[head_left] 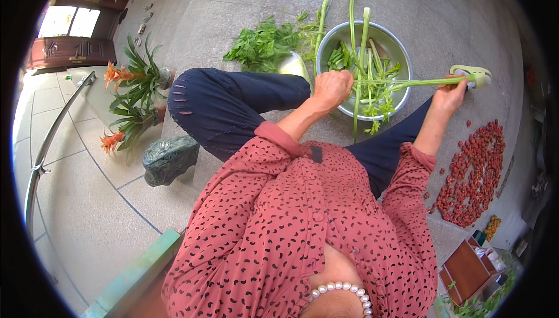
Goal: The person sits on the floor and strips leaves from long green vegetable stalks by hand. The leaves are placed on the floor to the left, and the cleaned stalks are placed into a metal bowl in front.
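A celery stalk (419, 82) stretches almost level over a round metal basin (408, 56), held at both ends. My left hand (334, 87) is closed around its thinner end by the basin's left rim. At the thick end, my right hand (450, 95) pinches it between thumb and fingers, right of the basin. Leafy celery tops (380, 108) hang from the stems near the front rim. Inside the basin lie cut celery pieces (340, 58), and several long stalks (365, 25) lean across its rim. Another stalk (322, 25) rests outside, along the left side.
Celery leaves (262, 43) are heaped on the floor beside a pale rounded object (295, 65). Dried red fruits (471, 178) are spread out at right. Flowering potted plants (139, 73), a dark stone (170, 158) and a metal handrail (48, 139) stand at left. A light green clog (474, 73) is near my right hand.
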